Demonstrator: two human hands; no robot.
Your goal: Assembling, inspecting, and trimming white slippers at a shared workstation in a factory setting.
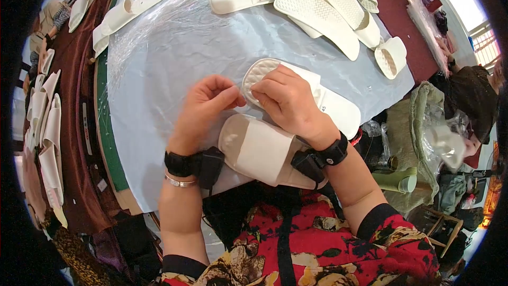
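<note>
My left hand (203,106) is closed in a pinch, just left of the toe of a cream slide slipper (341,111). Over that slipper's quilted toe end, my right hand (291,100) is closed too, its fingertips pressed together and facing the left ones. Anything between the fingers is too fine to make out. Closer to me lies a second cream slipper (264,148) with a wide plain strap, at the table's near edge under my wrists. A bundle of thin clear strands (153,32) is spread on the pale plastic sheet (145,148) to the left.
Several cream slippers (317,18) are heaped at the far side, and one single slipper (391,57) sits at the right corner. More slippers (50,137) line the brown-covered table at left. A sack (410,122) and a green bottle (397,181) stand at right, near another person (473,98).
</note>
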